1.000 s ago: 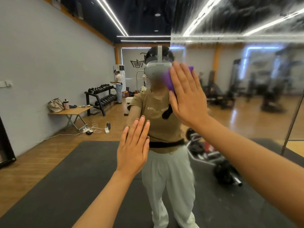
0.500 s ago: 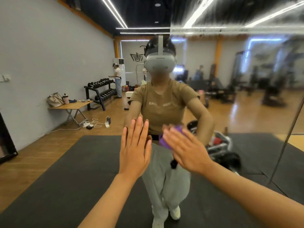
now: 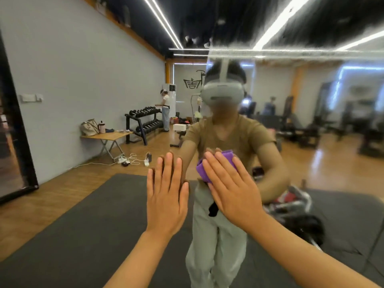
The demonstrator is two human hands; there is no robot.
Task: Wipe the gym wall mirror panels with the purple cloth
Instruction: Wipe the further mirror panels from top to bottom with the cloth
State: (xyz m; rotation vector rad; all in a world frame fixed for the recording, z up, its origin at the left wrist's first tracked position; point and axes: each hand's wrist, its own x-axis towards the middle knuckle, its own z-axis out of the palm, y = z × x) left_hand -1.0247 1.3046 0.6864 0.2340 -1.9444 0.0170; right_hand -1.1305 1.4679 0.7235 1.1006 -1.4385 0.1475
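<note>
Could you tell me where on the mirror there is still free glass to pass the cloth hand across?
Free glass lies right of the right hand, and above both hands, up to the smeared band across the mirror. It is crowded at centre: the left hand lies flat on the glass close beside the right one, which presses the purple cloth there.

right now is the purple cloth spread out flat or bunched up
Bunched up. The purple cloth shows thick folds poking out past the fingers of the right hand, which presses it flat-palmed against the mirror.
</note>
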